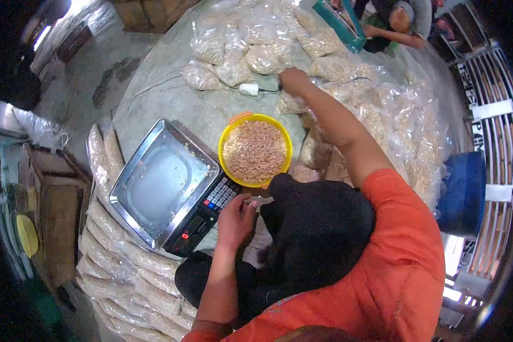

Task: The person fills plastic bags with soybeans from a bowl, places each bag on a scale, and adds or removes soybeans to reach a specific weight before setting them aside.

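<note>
My right hand (293, 78) is stretched far out over the round table, fingers closed on the top of a clear bag of nuts (290, 104) at the edge of a big pile of such bags (376, 114). My left hand (236, 219) rests by the keypad of a digital scale (202, 214), fingers loosely bent, with nothing visible in it. The scale's steel pan (159, 182) is bare. A yellow basin (229, 137) full of shelled nuts stands between the scale and my right arm. A black cloth bundle (316, 228) lies in front of my chest.
A white plug adapter (248, 89) with a cable lies on the table near my right hand. More filled bags (125, 268) are stacked along the table's left edge. Another person (402, 23) crouches at the far side beside a teal tray (339, 20). A blue stool (464, 191) stands at the right.
</note>
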Tool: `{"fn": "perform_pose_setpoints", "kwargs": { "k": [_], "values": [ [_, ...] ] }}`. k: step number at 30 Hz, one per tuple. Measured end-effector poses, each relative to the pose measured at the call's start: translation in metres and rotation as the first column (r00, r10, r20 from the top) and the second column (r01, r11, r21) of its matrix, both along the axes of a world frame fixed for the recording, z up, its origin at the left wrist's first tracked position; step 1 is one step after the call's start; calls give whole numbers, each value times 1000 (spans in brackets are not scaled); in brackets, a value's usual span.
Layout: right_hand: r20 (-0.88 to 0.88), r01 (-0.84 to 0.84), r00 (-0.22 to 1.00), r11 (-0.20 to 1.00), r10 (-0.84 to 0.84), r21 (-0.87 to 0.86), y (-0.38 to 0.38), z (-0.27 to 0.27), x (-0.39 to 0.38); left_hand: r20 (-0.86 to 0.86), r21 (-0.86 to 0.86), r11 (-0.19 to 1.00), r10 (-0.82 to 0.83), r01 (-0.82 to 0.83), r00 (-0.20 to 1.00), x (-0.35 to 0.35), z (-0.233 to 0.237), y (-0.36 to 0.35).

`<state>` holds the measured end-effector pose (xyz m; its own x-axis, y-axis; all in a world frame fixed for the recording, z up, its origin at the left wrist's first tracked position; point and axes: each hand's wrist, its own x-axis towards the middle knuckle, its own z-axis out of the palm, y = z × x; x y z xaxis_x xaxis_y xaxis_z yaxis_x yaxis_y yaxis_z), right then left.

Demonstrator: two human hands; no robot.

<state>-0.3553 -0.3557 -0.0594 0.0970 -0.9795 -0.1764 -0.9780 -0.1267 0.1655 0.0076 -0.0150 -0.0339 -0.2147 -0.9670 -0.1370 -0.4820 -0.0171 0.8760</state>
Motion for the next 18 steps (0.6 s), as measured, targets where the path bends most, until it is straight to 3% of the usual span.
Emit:
{"fn": "perform_pose_setpoints", "kwargs": {
  "k": [2, 3, 4, 6, 8, 13, 15, 16, 18],
  "values": [
    [-24, -17, 1000, 999, 18, 43, -1, 16, 13, 4, 131, 991, 6, -6, 1000, -1, 15, -4],
    [86, -23, 996, 1000, 21, 20, -3, 22, 21, -30, 187, 982, 24, -18, 999, -2, 22, -4],
    [194, -20, 981, 1000, 20, -1, -8, 19, 23, -23, 189, 981, 42, -37, 999, -2, 20, -2],
    [232, -94, 966, 992, 111, -80, -24, 8, 38, -42, 158, 987, -22, 29, 999, -5, 14, -1],
    [588, 49, 809, 994, 20, -101, -21, 28, 78, -34, 197, 979, -42, 48, 999, -9, 16, -2],
    [520, 50, 854, 995, 3, -89, -91, 52, 154, -28, 316, 942, -112, 115, 993, -8, 7, -5],
    [559, 196, 824, 973, -98, -120, -122, 72, 186, -18, 262, 958, -118, 118, 993, -9, -13, 0],
    [562, 178, 823, 978, -86, -111, -139, 72, 199, -12, 205, 969, -141, 141, 990, -8, -20, 0],
    [595, 349, 782, 921, -184, -174, -175, 70, 218, -50, 262, 952, -148, 156, 988, -3, -20, -6]
  ]
}}
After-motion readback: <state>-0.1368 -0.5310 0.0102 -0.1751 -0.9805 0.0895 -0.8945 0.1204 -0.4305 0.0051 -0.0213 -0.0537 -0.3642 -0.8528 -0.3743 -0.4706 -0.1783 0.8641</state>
